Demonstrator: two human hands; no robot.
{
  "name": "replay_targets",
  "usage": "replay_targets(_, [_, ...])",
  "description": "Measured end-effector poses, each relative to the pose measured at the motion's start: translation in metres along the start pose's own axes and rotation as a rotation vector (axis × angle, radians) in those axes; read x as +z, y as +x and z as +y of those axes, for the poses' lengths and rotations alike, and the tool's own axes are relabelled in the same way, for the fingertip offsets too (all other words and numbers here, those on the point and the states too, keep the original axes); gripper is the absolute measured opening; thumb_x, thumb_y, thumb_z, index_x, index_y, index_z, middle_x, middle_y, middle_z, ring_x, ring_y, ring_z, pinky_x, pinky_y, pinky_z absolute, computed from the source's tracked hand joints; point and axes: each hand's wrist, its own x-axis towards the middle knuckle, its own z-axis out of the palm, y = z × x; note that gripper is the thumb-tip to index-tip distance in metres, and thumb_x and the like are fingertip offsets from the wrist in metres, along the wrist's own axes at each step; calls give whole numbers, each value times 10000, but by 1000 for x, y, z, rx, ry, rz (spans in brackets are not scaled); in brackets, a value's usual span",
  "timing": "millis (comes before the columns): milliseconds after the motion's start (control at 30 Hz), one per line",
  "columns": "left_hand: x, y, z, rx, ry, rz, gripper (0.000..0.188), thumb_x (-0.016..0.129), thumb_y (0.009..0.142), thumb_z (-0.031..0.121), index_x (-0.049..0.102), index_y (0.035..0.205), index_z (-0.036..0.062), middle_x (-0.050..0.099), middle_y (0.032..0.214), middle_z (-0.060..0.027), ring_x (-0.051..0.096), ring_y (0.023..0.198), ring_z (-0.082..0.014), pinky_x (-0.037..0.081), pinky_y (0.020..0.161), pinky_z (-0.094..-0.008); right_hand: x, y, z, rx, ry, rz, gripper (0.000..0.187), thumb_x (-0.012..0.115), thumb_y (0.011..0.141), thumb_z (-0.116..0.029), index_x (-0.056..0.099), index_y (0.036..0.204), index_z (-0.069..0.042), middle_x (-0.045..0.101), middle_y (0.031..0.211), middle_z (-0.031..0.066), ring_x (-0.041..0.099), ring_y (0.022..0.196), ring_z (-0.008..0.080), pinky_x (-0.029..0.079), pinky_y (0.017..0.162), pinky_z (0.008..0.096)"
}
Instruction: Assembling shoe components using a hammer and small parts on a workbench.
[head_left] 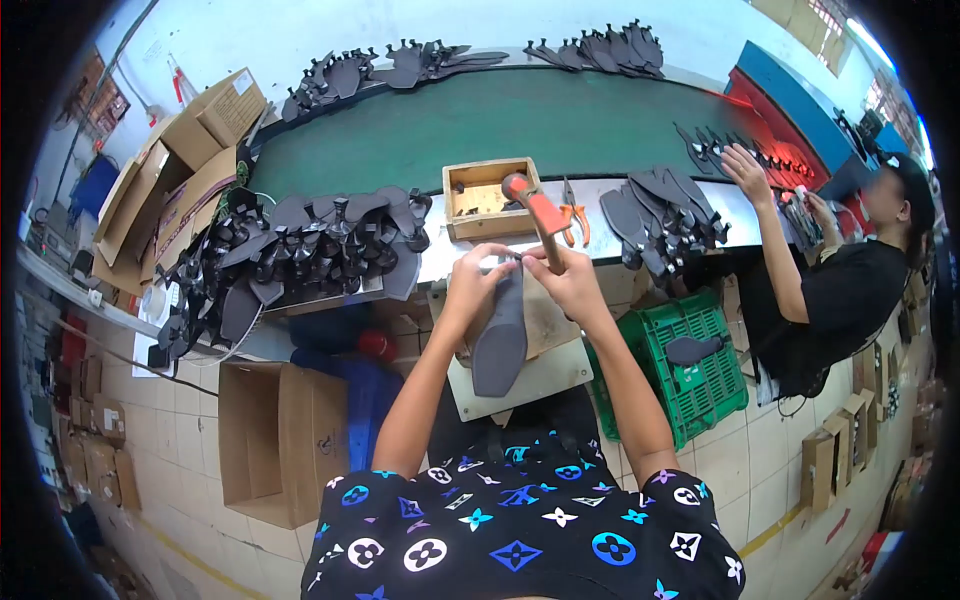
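A dark grey shoe sole lies lengthwise before me, its wide toe end toward my body. My left hand grips its narrow far end, thumb and fingers closed at the edge. My right hand is closed around the wooden handle of a hammer with a red head, which points up and away. The right fingertips also meet the sole's far end beside the left ones; any small part between them is too small to make out. Under the sole is a pale work block.
Beyond my hands sit a wooden box of small parts and orange-handled pliers. Heeled soles pile up left, more soles right. A green conveyor belt runs behind. A co-worker sits right, near a green crate.
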Motion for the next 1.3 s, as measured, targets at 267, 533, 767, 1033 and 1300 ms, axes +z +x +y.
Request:
replay_targets(267, [-12,-27,21,-44,22,-39,278,765,815,163,698,1020,-12,727,893,-164,709,852,-259,527,784,-354,3,4,9,-107,-323,-152,217,684,884,-150,664,1048,-8,652,854,184,641,781,322,496,719,379])
replay_targets(533, [-17,-22,19,-29,10,-117,278,783,803,159,688,991,-23,691,823,-198,682,700,-294,517,662,-382,0,3,19,-342,-370,-225,241,646,771,-20,650,1011,-43,649,958,157,626,908,386,504,772,415])
replay_targets(767, [-8,-22,-13,-133,114,-155,307,793,800,126,656,1019,-38,716,952,-83,671,829,-164,531,750,-317,0,-6,4,-392,-396,-104,231,675,801,-13,641,1029,-24,646,867,138,636,793,310,509,712,372])
replay_targets(1033, [-10,-21,4,-215,-349,-176,261,722,848,72,736,1096,-5,744,890,-25,640,771,-55,541,728,-229,-12,-75,-90,-43,-273,74,208,612,968,-137,555,1099,15,644,790,202,674,694,312,498,621,356])
replay_targets(1300, [-15,-22,4,-201,-361,-169,255,729,839,81,729,1055,-54,752,943,-62,675,800,-85,547,735,-243,-8,-80,-97,-112,-389,140,207,605,988,-179,554,1023,18,638,763,139,624,623,198,488,587,340])
